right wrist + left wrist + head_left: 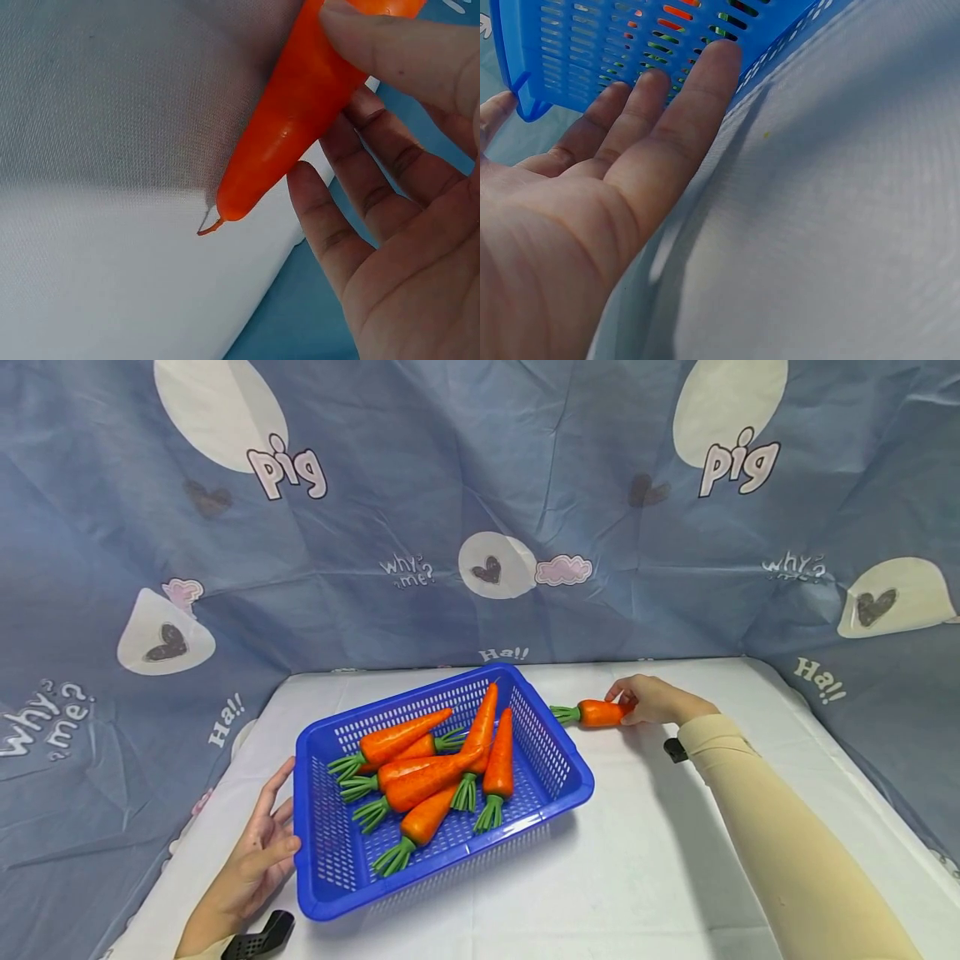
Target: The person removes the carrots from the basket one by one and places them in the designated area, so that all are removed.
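Behind the far edge of the white-covered bench (622, 868), where it hangs, is a blue printed cloth (420, 618). The blue basket (551, 752) lies toward the bench's left edge. The left hand (255, 856) rests its loose, spread grip against that basket. Near the far edge, the right hand (654, 700) closes its grip, pinching one carrot (597, 713); several other carrots (498, 764) fill the basket.

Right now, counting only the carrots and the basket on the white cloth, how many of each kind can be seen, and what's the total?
Basket: 1
Carrots: 8 visible (7 in the basket, 1 in the right hand)
Total: 9
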The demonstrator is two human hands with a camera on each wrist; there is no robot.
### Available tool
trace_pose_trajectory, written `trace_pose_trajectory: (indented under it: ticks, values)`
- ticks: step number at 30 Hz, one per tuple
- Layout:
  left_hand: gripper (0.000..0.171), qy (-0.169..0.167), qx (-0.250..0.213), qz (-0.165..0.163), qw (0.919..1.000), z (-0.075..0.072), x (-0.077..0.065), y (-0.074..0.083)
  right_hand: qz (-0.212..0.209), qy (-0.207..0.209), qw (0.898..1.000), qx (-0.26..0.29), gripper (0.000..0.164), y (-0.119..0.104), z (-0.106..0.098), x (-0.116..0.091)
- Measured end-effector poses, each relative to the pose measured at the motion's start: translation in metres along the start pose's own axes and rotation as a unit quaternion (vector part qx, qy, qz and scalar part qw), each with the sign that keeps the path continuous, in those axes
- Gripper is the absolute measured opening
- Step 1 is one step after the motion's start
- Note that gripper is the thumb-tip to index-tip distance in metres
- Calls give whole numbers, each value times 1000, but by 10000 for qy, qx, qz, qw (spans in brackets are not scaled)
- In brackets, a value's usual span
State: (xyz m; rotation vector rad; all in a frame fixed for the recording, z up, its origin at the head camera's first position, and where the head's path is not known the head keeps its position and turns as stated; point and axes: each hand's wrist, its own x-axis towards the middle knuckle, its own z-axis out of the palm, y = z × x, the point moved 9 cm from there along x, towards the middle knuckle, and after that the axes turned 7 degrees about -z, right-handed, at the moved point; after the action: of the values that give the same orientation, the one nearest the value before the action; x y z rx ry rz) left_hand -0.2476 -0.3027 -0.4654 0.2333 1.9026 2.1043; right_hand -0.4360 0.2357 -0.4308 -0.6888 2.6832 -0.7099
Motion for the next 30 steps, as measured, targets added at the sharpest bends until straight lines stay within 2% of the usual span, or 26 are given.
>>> trace_pose_trajectory:
  ticks: [6, 15, 30]
  values:
    - [93, -2, 22, -3, 10000, 0, 0, 0, -47, 18, 10000, -11, 43, -2, -1, 0]
    - [94, -39, 21, 29, 10000, 0, 1, 0, -128, -52, 9999, -41, 36, -5, -1, -2]
    - [93, -109, -4, 73, 9999, 0, 1, -1, 88, -7, 9999, -112, 42, 2, -5, -8]
